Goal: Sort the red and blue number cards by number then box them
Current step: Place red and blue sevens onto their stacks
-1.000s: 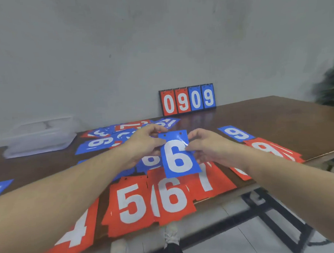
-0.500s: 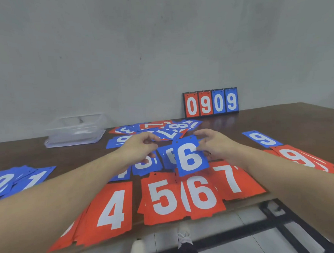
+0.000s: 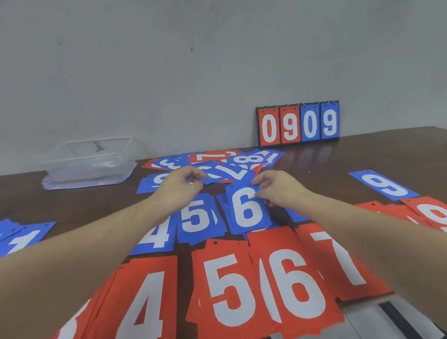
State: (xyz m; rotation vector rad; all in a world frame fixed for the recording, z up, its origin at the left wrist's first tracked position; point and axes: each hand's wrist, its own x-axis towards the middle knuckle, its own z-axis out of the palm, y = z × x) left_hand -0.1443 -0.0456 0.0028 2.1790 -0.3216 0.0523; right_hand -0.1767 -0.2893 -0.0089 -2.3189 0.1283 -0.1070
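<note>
A plain grey wall backed a dark brown, glossy wooden worktop (image 3: 369, 159) on which flat, thin rectangular number cards with white numerals lay in rows. The right hand (image 3: 279, 192) pinched the right edge of the blue 6 card (image 3: 246, 210) between thumb and fingers (image 3: 259, 179), the card lying over the blue 6 pile, apparently so that it could be squared onto matching cards. The left hand (image 3: 178, 190), fingers loosely curled, hovered at the near edge of the unsorted heap (image 3: 224, 164); whether it gripped a card could not be told. Just nearer than the left fingers lay the blue 5 pile (image 3: 196, 217) and the blue 4 pile (image 3: 157, 239). Nearer still ran the red row: red 4 pile (image 3: 141, 306), red 5 pile (image 3: 226, 291), red 6 pile (image 3: 295, 291) and red 7 pile (image 3: 342, 261), each beneath its blue counterpart, probably to keep colours apart and numbers in order. Far right of the right fingers lay a blue 9 card (image 3: 384, 185) and red 9 cards (image 3: 439, 217). Far left of the left fingers stood the clear plastic box (image 3: 88, 161), with blue 1 cards (image 3: 22, 239) nearer the viewer. Beyond the fingers, a ring-bound flip scoreboard (image 3: 298, 123) stood against the wall. The cards bore punched holes along the top edge.
</note>
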